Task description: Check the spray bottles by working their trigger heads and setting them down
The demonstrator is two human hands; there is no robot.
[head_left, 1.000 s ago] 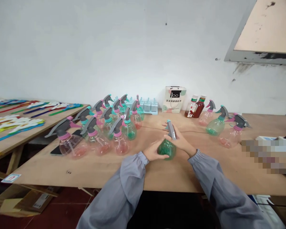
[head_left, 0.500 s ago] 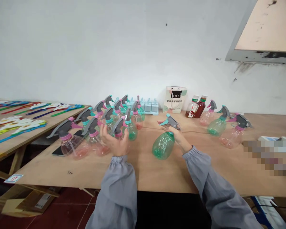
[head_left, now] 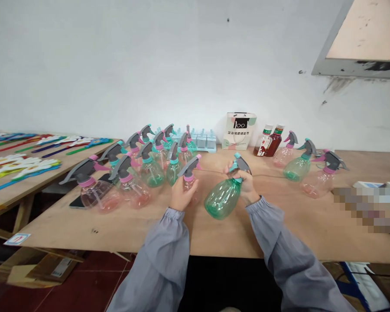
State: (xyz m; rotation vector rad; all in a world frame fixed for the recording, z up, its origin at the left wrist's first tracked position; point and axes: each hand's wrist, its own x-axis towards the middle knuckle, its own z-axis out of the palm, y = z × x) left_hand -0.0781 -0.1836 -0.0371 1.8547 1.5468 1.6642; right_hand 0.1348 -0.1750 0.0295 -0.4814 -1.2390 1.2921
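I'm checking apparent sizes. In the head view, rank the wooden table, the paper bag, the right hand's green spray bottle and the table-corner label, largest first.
Wooden table
Green spray bottle (being nearer the camera may exaggerate it)
Paper bag
Table-corner label

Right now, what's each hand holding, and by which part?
Right hand: green trigger spray bottle, by its neck and spray head. Left hand: pink trigger spray bottle, by its upper body, below the collar.
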